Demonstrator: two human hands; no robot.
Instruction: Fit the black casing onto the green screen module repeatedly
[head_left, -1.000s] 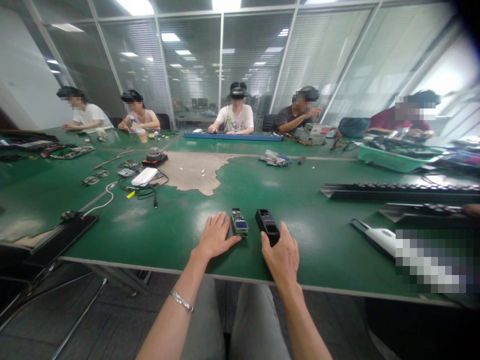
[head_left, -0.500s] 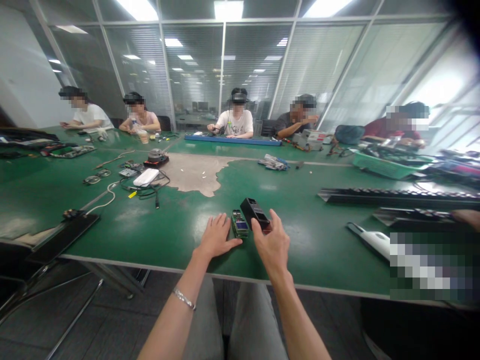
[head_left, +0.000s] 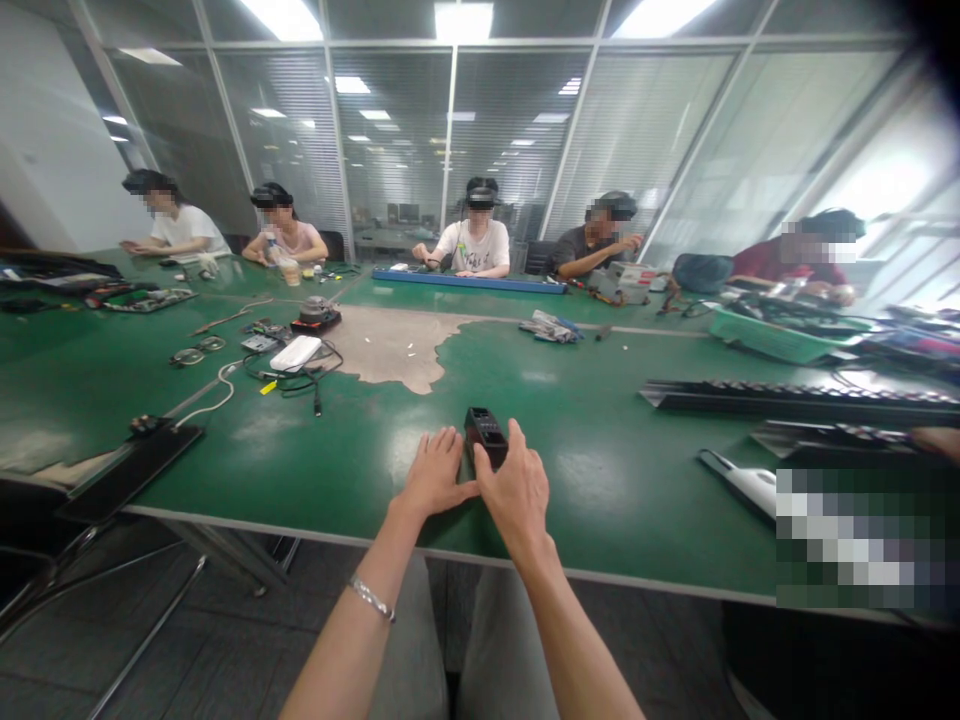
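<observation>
A black plastic housing (head_left: 482,428) with cut-outs in its top stands over the spot of the green circuit board with the small screen. That board is hidden from view now. My right hand (head_left: 517,490) grips the housing's near end, thumb on the left and fingers on the right. Just left of it, my left hand (head_left: 433,474) lies on the green table (head_left: 360,480) with its fingers stretched out and holds nothing. The left thumb points toward the housing, close to my right thumb.
A white box with cables (head_left: 295,353) and glasses (head_left: 198,351) lie to the left. Gloves (head_left: 551,327) lie farther back. On the right are black metal rails (head_left: 795,398), a white handled tool (head_left: 742,482) and a green basket (head_left: 780,335). Several people sit across the table.
My right hand has moved left with the black housing, which now covers the circuit board that showed beside it. My left hand has stayed almost in place.
</observation>
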